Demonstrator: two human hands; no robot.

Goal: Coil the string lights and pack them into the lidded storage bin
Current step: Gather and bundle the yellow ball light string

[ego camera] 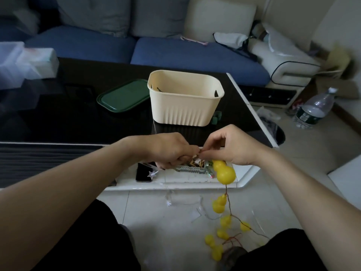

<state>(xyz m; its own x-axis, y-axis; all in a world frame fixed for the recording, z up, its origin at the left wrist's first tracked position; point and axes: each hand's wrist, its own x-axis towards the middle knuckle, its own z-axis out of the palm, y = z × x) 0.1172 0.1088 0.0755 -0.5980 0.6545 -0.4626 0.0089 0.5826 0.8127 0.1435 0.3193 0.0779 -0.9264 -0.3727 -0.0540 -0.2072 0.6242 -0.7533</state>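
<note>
1. Looking through the head camera, the only view, both hands meet just above the near edge of the surface (78, 118). The left hand (168, 150) has its fingers curled, and the right hand (232, 145) pinches with thumb and forefinger at the same spot. What they hold between them seems to be thin wire of the string lights, though the wire there is too fine to make out for certain.

2. The task looks to be at an early stage. The cream bin (185, 98) stands open on the surface, well beyond the hands, with little visible inside. Its green lid (124, 95) lies flat just beside it on the left. No finished coil shows anywhere.

3. The string lights (224, 172) are yellow gourd-shaped bulbs on thin dark wire. The largest bulb hangs just under the right hand at the surface's edge. The rest trail down to the floor between the person's knees, loose and somewhat tangled.

4. A second strand with small clear star lights (152, 174) lies under the left hand and trails down to the floor; whether it joins the yellow one I cannot tell.

5. Left to do, as I judge it: gather the trailing bulbs into loops, put them in the bin, and fit the lid.

6. A glass ashtray (187, 169) and a dark phone (143, 174) sit under the hands.
</note>
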